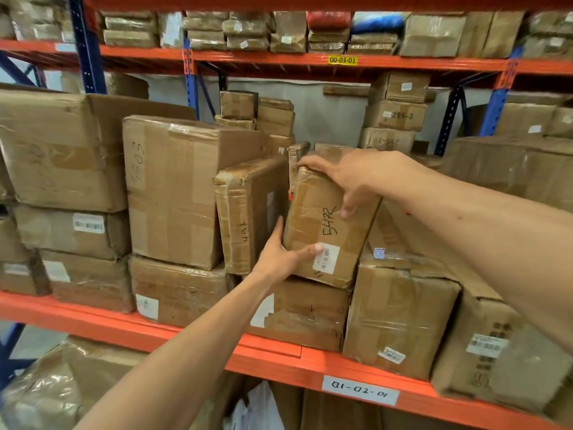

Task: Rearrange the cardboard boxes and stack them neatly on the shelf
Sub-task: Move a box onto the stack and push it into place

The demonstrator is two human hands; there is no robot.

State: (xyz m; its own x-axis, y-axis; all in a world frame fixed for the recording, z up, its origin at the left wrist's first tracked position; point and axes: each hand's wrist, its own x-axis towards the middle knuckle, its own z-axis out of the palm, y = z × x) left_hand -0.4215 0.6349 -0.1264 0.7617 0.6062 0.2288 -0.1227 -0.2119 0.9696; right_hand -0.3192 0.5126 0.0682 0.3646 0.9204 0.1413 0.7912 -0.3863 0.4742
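A small taped cardboard box (pixel 322 212) with handwritten digits and a barcode label stands tilted on the middle shelf (pixel 192 332), resting on a lower box (pixel 305 315). My left hand (pixel 283 254) grips its lower left corner, thumb across the front. My right hand (pixel 350 176) holds its top edge, fingers over the top and thumb on the front. Just to its left a flat box (pixel 248 212) leans on its side against a large box (pixel 173 187).
Large taped boxes (pixel 59 147) fill the shelf at left, and more boxes (pixel 400 315) stand at right. Small boxes (pixel 395 116) are stacked at the back. The upper shelf (pixel 341 60) carries wrapped parcels. More boxes (pixel 62 386) sit below the orange beam.
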